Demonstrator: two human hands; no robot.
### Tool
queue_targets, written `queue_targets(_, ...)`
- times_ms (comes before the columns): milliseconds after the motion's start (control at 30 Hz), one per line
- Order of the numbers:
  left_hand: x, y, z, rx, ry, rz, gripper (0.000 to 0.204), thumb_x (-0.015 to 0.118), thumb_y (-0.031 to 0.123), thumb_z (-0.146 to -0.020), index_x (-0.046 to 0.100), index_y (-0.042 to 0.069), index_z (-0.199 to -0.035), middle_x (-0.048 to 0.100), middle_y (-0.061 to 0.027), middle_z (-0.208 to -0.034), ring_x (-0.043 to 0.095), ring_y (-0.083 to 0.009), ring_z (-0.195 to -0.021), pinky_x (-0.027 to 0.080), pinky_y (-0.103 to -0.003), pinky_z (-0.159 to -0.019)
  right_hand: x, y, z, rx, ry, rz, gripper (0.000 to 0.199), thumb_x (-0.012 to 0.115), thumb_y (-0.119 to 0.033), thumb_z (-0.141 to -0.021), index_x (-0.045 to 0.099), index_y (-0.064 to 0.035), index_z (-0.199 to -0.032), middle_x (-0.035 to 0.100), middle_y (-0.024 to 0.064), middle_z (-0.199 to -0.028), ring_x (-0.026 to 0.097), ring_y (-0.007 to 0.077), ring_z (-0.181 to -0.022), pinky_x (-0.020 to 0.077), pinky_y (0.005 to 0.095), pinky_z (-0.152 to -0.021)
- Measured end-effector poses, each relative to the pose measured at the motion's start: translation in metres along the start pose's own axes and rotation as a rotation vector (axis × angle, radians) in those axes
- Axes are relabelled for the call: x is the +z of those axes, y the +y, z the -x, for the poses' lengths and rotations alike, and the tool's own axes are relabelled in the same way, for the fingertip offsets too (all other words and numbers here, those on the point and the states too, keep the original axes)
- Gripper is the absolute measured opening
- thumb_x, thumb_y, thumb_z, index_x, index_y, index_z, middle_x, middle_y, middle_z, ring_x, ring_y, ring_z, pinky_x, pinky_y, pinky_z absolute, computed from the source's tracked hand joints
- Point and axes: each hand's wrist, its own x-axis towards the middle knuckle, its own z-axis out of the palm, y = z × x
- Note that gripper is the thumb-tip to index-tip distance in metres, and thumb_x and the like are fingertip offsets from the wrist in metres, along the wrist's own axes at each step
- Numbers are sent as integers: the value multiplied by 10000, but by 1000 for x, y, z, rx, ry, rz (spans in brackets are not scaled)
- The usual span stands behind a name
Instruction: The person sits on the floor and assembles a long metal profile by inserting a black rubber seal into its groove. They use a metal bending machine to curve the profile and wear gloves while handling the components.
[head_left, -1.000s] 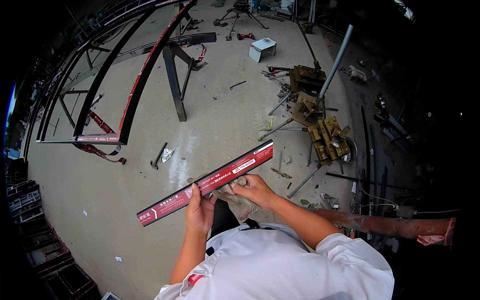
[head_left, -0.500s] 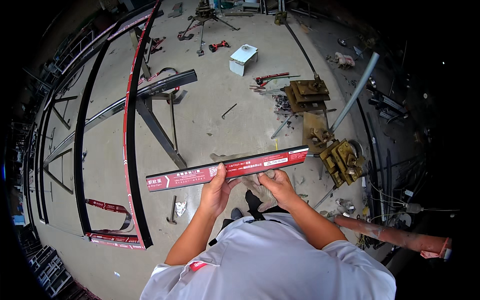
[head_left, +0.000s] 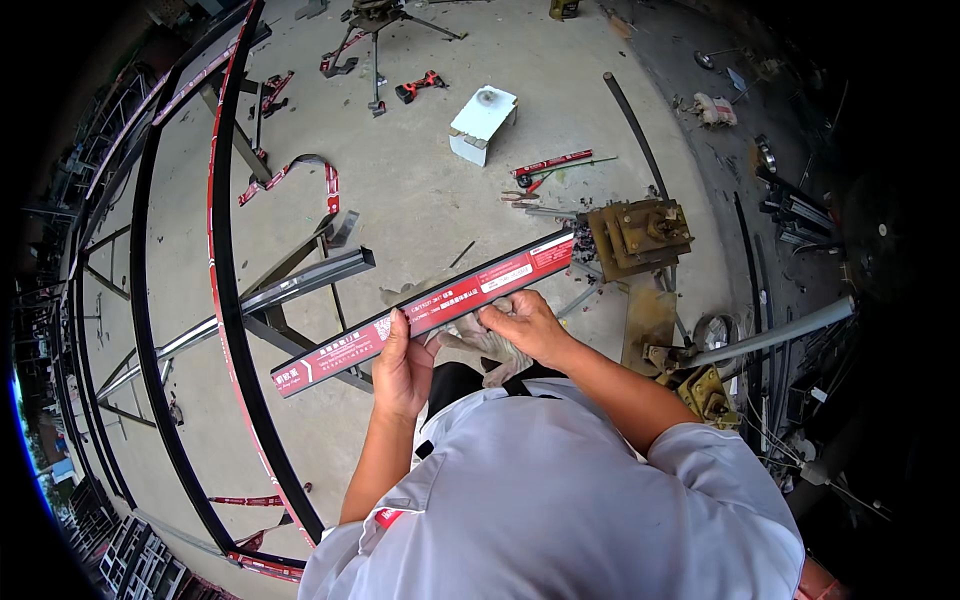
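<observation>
A black metal profile (head_left: pixel 460 290) with printed red film on its face lies slantwise across my front, its right end higher in the picture. My left hand (head_left: pixel 402 372) grips its lower edge left of the middle, thumb on the red face and fingers behind. Crumpled pale work gloves (head_left: pixel 485 348) hang below the profile, and a bit of pale cloth shows above its upper edge. My right hand (head_left: pixel 530 328) is closed on the gloves, close against the profile's lower edge. Its fingertips are hidden, so whether they also hold the profile cannot be seen.
Long black frame bars (head_left: pixel 225 250) with red film stand at the left over a metal trestle (head_left: pixel 310 280). Brass-coloured presses (head_left: pixel 640 240) with a long lever pipe (head_left: pixel 775 330) stand at the right. Ahead are a white stool (head_left: pixel 484 115) and a red cordless drill (head_left: pixel 420 87).
My view has shifted, and the profile tilts more steeply, its right end raised toward the press. Both hands keep their hold.
</observation>
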Motion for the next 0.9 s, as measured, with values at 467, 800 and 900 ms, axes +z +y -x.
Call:
queue_targets(467,102,37,-394,-384,-164,-95,362,544,371,-1106,631,50,-1250,704,-126,-1258,689,-240,-1091,580,-414,-907,-149,-51,-268,113,438,-73,217,677,-157,-1001,713,-8,-1154,702,1,-1038,625,73,-955,533,285,-845)
queue_targets(800,221,58,-630,-776,-416,-318,376,559,358,-1103,590,91,-1366,675,-74,-1335,655,-232,-1203,545,-416,-974,-221,-108,-404,153,842,-321,262,676,-178,-1043,692,-12,-1246,717,21,-1124,651,86,-1018,533,285,-921)
queue_targets(900,249,37,-665,-853,-493,-349,344,558,347,-1105,599,103,-1345,682,-69,-1315,660,-231,-1193,549,-418,-961,-242,-114,-413,82,951,-309,251,667,-186,-1051,699,-13,-1229,719,13,-1108,643,87,-1031,527,282,-927)
